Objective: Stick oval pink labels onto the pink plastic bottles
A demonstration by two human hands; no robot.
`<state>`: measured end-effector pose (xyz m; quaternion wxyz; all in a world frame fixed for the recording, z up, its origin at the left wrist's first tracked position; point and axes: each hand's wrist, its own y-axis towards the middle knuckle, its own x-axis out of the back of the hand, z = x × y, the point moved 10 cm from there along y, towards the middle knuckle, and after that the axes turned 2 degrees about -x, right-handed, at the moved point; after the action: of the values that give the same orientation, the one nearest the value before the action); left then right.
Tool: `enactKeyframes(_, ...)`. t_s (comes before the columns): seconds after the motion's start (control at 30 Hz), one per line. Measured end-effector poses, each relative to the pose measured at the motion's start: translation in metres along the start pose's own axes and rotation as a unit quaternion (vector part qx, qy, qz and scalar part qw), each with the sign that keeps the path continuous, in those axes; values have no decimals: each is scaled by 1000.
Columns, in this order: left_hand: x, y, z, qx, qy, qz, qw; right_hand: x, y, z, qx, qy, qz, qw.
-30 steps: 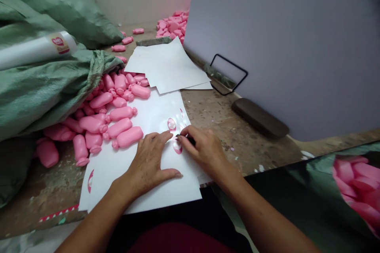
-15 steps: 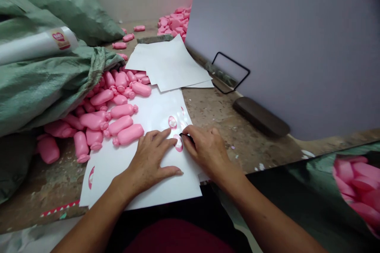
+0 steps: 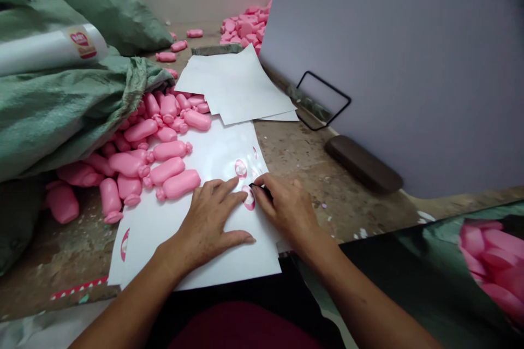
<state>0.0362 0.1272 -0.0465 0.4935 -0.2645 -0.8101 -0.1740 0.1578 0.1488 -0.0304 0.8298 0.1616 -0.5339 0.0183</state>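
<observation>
My left hand (image 3: 210, 218) lies flat with spread fingers on a white sheet (image 3: 229, 259), its fingertips beside an oval pink-and-white sticker (image 3: 249, 199). My right hand (image 3: 289, 202) is closed in a pinch around a small black pointed tool (image 3: 252, 185). The tool's tip touches or hovers just over the sheet at the upper edge of that sticker; which, I cannot tell. Most of the tool is hidden in my fingers. Above it is a second oval sticker (image 3: 240, 169). Another sticker (image 3: 125, 244) shows on a lower sheet at the left.
Pink plastic bottles (image 3: 170, 150) spill from a green sack (image 3: 82, 114) on the left. More white sheets (image 3: 241, 87) lie farther back. A brown case (image 3: 362, 162) and black wire frame (image 3: 323, 79) stand by a grey panel (image 3: 393, 65). A bag of pink pieces (image 3: 499, 262) is at right.
The whole view has shifted slightly. Both hands keep almost the same place on the sheet, and the black tool remains at the upper edge of the lower sticker.
</observation>
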Motion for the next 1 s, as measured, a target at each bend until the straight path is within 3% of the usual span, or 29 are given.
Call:
enactKeyframes(0.23, -1, 1, 2, 7, -8, -4, 1000, 1, 2, -13, -37, 58, 20, 997)
enactKeyframes(0.4, 0, 0, 4, 8, -24, -18, 1000, 5, 0, -6, -9, 4, -3, 1000)
enactKeyframes(0.53, 1, -1, 6, 13, -32, -29, 999, 3, 3, -4, -1, 1, 14, 1000)
enactKeyframes(0.77, 4, -1, 5, 16, -49, -40, 998, -1, 5, -24, -74, 102, 61, 990)
enactKeyframes(1.0, 4, -2, 6, 12, -54, -55, 997, 1, 2, -8, -8, 2, 24, 1000)
